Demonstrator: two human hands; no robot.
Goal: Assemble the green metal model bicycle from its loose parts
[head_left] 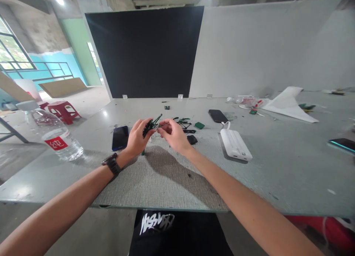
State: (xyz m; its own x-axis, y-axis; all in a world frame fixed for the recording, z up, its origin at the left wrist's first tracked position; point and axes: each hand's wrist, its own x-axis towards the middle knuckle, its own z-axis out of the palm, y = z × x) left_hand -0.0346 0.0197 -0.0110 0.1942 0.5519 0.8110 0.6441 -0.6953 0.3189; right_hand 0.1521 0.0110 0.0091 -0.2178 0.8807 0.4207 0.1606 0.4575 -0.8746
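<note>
My left hand (138, 137) is closed around a bundle of thin dark-green and black parts (149, 126), with rod-like ends poking out above the fingers. Close beside it, my right hand (175, 134) pinches at the bundle's right side with thumb and fingertips; what exactly lies in that pinch is too small to name. Under the left hand a short green piece (142, 152) shows. Just beyond the right hand lie loose green and black parts (183, 122), a green block (199, 125) and a black block (192, 139).
A water bottle (59, 134) stands at the left, near a dark blue phone (120, 138). At the right are a black phone (217, 116) and a white power bank (235, 144) with a cable. Farther right lies a white wing-shaped piece (288, 102). A black panel (146, 52) rises behind the table.
</note>
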